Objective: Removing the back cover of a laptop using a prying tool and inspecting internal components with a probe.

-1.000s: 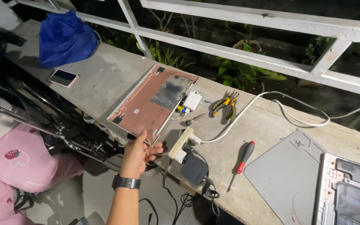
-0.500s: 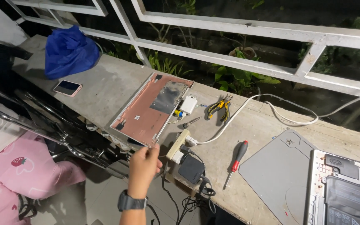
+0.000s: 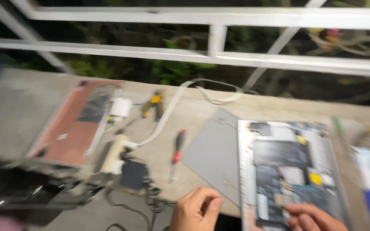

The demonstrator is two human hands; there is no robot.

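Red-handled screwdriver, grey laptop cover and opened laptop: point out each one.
Red-handled screwdriver (image 3: 177, 149): head view, on its red handle.
Grey laptop cover (image 3: 215, 154): head view, on its flat middle.
Opened laptop (image 3: 287, 162): head view, on the exposed internals.

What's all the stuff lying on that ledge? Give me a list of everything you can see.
Concrete ledge: one, grey, runs across the view under the railing.
Railing: one, white, behind the ledge.
Opened laptop: one, insides showing, right of centre.
Grey panel: one, flat, beside the opened laptop on its left.
Screwdriver: one, red and black handle, middle of the ledge.
Pink laptop base: one, pinkish, left part.
Pliers: one, yellow and black, near the back.
Power strip: one, cream, by the front edge.
Black adapter: one, beside the power strip.
White cable: one, looping toward the railing.
Left hand: curled, at the ledge's front edge, holding nothing visible.
Right hand: fingers on the opened laptop's near edge; blurred.
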